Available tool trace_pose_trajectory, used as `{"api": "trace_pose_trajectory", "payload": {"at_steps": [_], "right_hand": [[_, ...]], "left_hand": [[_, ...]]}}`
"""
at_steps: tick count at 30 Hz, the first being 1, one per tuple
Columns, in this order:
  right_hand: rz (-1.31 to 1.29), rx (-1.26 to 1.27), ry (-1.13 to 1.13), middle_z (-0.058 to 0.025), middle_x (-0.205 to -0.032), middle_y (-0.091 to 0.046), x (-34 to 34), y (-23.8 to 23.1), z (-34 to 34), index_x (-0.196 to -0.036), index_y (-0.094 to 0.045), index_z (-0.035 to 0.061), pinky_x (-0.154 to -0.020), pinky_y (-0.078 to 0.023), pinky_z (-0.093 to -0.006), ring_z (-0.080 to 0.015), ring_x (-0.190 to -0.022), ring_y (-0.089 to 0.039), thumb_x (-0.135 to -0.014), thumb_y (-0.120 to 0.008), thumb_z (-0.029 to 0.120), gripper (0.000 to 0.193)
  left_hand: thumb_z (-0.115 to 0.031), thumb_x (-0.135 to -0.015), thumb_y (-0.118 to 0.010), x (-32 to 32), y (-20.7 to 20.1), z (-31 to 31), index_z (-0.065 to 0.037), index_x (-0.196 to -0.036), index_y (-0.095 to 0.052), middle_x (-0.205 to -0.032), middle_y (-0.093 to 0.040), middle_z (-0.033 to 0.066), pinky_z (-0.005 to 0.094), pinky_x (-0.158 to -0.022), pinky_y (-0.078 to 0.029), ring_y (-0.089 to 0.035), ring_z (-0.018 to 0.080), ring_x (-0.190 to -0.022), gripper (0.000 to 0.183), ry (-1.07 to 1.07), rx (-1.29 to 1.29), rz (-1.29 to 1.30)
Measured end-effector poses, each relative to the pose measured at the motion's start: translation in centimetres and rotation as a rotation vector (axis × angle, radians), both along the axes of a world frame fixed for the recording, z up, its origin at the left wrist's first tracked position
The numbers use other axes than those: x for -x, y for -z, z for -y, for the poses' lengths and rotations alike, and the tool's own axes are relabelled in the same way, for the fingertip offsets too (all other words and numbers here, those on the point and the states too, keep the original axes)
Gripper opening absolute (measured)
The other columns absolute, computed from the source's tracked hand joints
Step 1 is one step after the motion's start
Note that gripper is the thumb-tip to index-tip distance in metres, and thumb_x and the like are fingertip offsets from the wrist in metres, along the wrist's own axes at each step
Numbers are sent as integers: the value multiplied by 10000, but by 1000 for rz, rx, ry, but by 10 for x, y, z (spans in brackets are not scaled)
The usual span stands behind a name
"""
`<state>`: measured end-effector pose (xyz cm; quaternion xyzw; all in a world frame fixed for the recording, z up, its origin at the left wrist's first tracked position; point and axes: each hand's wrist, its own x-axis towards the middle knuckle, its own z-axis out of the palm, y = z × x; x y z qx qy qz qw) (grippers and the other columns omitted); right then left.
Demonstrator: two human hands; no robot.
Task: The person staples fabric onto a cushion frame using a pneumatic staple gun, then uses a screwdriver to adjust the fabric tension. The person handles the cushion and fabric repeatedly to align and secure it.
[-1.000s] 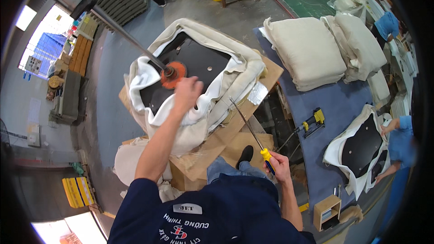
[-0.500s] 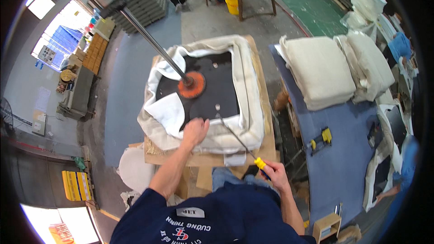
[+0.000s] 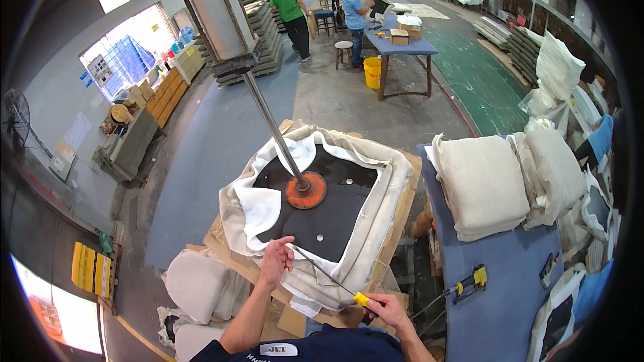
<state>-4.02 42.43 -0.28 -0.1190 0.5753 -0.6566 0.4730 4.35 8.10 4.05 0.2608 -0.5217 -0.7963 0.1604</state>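
My right hand (image 3: 386, 310) grips the yellow handle of a screwdriver (image 3: 361, 299). Its long thin shaft slants up and left over the near edge of a seat cushion, with the tip close by my left hand (image 3: 274, 265). That hand is open at the cushion's near left edge, index finger stretched out and the others loosely bent. Beige fabric (image 3: 235, 218) and white lining (image 3: 258, 211) border the cushion's black base panel (image 3: 302, 228), which has small round holes. An orange disc (image 3: 314, 196) on a metal rod (image 3: 274, 127) presses on the panel. A wooden board (image 3: 396, 245) lies underneath.
On the right, a blue table (image 3: 483, 322) carries stacked beige cushions (image 3: 483, 188) and a yellow-and-black staple gun (image 3: 471, 285). Round beige pads (image 3: 201, 285) sit low at left. Farther off, people stand near another blue table (image 3: 409, 43); one wears green (image 3: 288, 7).
The view has tilted up, showing more of the hall. The cushion and its board have turned clockwise. My left fingers have loosened from a closed shape; the screwdriver stays in my right hand.
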Motion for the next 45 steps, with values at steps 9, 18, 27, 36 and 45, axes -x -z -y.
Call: {"api": "trace_pose_trajectory", "payload": {"at_steps": [9,18,27,36,45], "right_hand": [[-15,-16,-196,2,-846,-693,7,14,13,-1294,-699,105,-633,-496,-207,-54,-699,-586,-1016,-629,256,324],[-206,-82,-323,0,-846,-712,23,4,6,-1295,-701,118,-669,-508,-239,-60,-752,-626,-1000,-648,282,342],[-158,-110,-190,-7,-927,-720,43,17,-16,-1350,-661,112,-727,-511,-219,-62,-763,-605,-1025,-600,200,342],[-41,-48,-203,-6,-932,-700,33,-18,4,-1398,-617,112,-686,-510,-214,-58,-739,-599,-1031,-588,189,377],[32,-74,30,-6,-885,-679,17,-9,-20,-1401,-607,85,-601,-493,-220,-55,-691,-586,-1020,-614,204,400]], "left_hand": [[-223,-1049,-541,-37,-16,-5,-27,-956,-593,-657,-533,18,274,-487,-441,-470,105,-512,223,0,84,183],[-194,-1006,-638,-142,0,28,10,-1134,-646,-893,-695,69,294,-633,-548,-641,138,-694,242,-252,-113,236],[-161,-804,-721,-192,84,5,-46,-1247,-657,-1398,-518,257,508,-1090,-408,-515,434,-1257,462,49,1191,753],[-448,-812,-728,-9,42,-22,-230,-1369,-601,-1511,-412,183,679,-1129,-239,-327,444,-1425,612,468,1777,424],[-389,-693,-836,34,46,14,-194,-1210,-646,-1311,-515,101,520,-1065,-312,-440,340,-1262,584,461,1574,417]]}}
